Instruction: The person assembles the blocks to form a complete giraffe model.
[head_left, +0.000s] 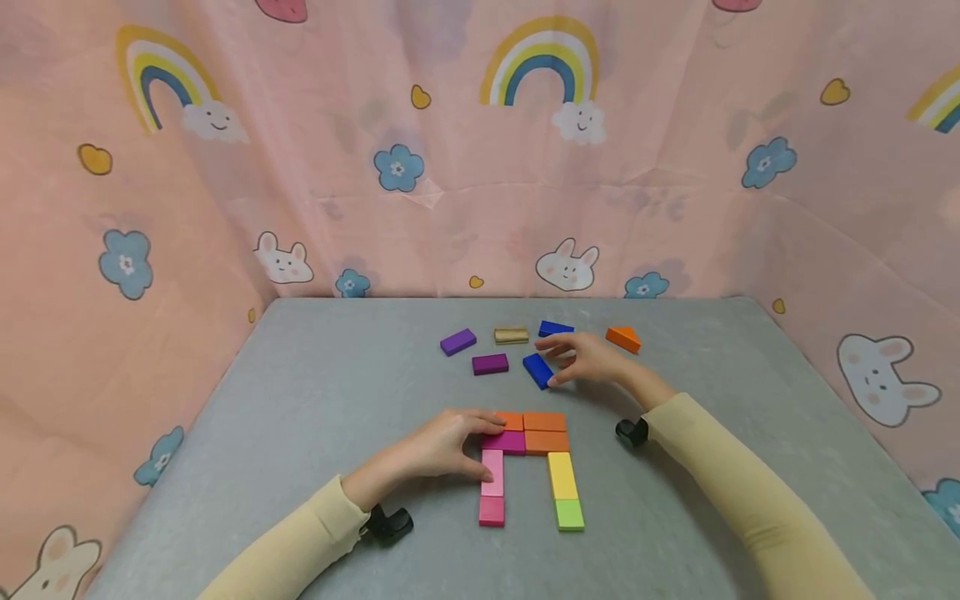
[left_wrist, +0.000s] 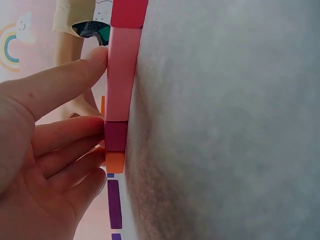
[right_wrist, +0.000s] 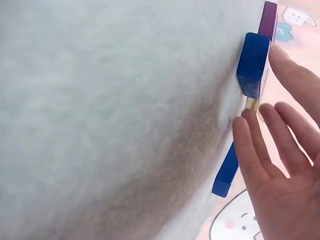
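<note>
In the head view my left hand (head_left: 442, 443) lies over the left side of a flat arrangement of coloured blocks. Its thumb touches the light pink block (head_left: 492, 472), and its fingertips rest at the magenta block (head_left: 506, 442). The left wrist view shows those fingers fairly straight along the pink block (left_wrist: 123, 75). My right hand (head_left: 592, 358) hovers over a blue block (head_left: 537, 371), thumb near its edge, fingers spread. In the right wrist view the thumb is beside the blue block (right_wrist: 254, 59); whether they touch I cannot tell.
Orange blocks (head_left: 546, 442), a yellow block (head_left: 562, 476), a green block (head_left: 570, 514) and a dark pink block (head_left: 492, 511) complete the arrangement's outline. Behind lie purple blocks (head_left: 491, 364), a gold block (head_left: 512, 335), another blue block (head_left: 556, 328) and an orange triangular block (head_left: 623, 338).
</note>
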